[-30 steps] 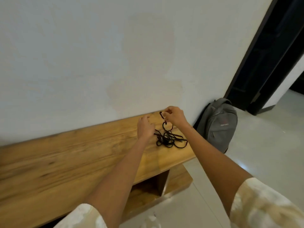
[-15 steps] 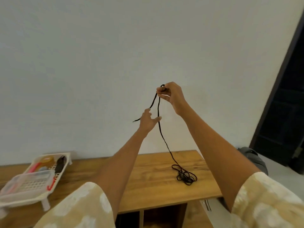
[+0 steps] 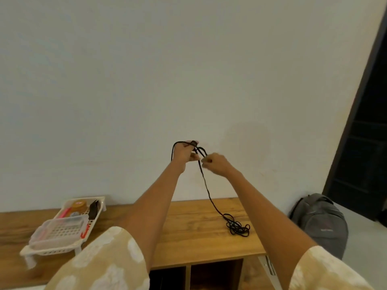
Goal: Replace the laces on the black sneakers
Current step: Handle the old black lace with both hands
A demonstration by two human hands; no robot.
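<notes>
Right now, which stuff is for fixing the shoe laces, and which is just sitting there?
For the job:
black lace
left hand and right hand, both holding it

Just lying about:
white basket of small items
grey backpack
wooden bench

A black lace [image 3: 206, 191] hangs over the brown wood-grain worktop [image 3: 194, 233]. The sleeves [image 3: 109, 266] are tan with white blotches. At left stands a white perforated basket [image 3: 52, 245]; at right, a grey backpack [image 3: 322, 222].
</notes>
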